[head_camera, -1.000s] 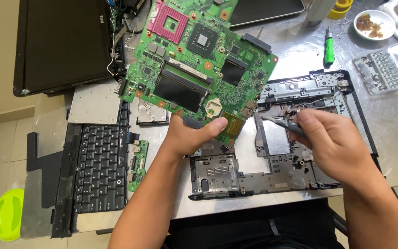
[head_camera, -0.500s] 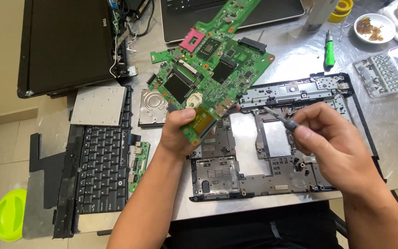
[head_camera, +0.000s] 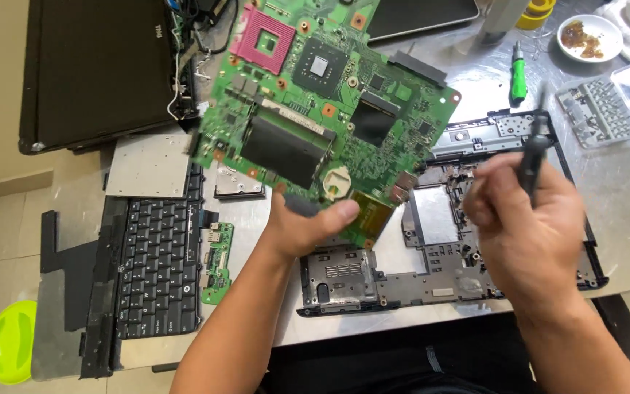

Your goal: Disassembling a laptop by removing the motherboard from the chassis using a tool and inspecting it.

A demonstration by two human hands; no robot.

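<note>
A flat black laptop keyboard [head_camera: 156,266] is seen on the desk [head_camera: 625,193], well to the left of the left hand's fingers [head_camera: 337,214]. A large green printed circuit board with a pink socket and dark chips [head_camera: 315,109] is held up by the left hand [head_camera: 304,226], raised and tilted above the desk. Its lower edge is pinched, with the thumb laid over the top face and the other fingers hidden beneath. The left forearm is stretched forward from the lower edge of the view, the wrist nearly straight.

Just to the right of those fingers and below the board, a black plastic laptop base frame [head_camera: 432,241] lies on the desk. For the lift to go well, the board is best kept gripped by its edge, clear of chips and connectors, and raised evenly so that nothing catches on the frame.

Further right, the right hand [head_camera: 526,233] is held over the frame, blurred, its fingers closed around a slim dark screwdriver [head_camera: 532,157] whose upper end points up and away. Beyond those fingers, a green-handled screwdriver [head_camera: 518,76] lies on the desk.
</note>
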